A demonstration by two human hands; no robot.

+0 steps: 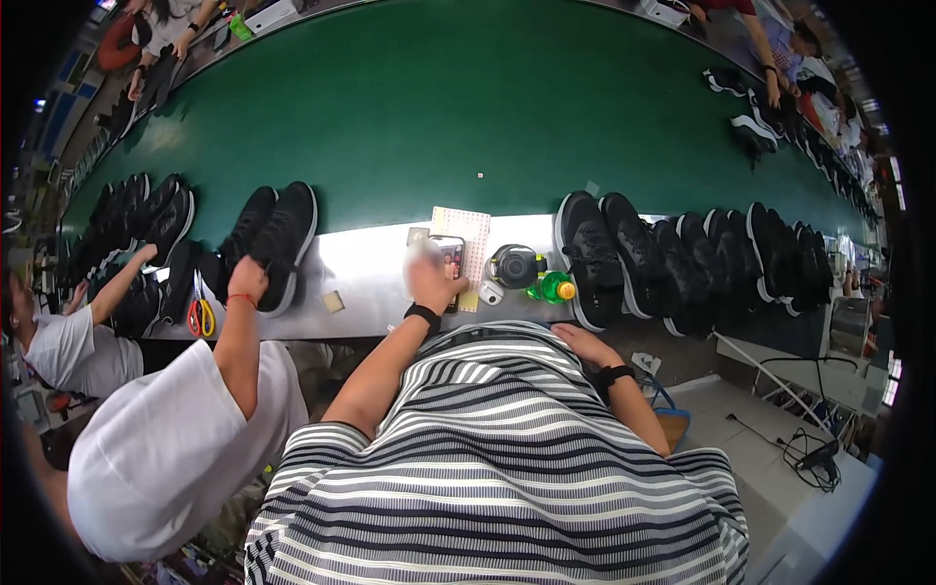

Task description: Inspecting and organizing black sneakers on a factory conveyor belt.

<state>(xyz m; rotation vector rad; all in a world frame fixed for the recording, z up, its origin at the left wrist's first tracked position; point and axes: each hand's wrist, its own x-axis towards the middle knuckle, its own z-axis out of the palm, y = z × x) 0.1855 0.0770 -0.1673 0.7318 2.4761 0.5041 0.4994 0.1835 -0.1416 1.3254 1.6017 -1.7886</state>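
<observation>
My left hand (436,284) lies over the lower part of a phone (451,250), thumb on its right side and fingers at its left. The fingertips are blurred. Under the phone is a patterned paper sheet (475,230) on the bench's metal edge strip. My right hand (585,344) rests at the bench edge against my striped shirt, holding nothing, its fingers stretched out. Between the hands stand a dark round object with a strap (512,266), a small white piece (490,292) and a green bottle with a yellow cap (557,288).
Black shoes (590,258) line the bench to the right. To the left, a co-worker's hand (248,280) touches a black pair (290,234). Yellow-and-red scissors (201,317) and a small square piece (332,301) lie nearby. A green surface (409,107) stretches beyond, with other people across it.
</observation>
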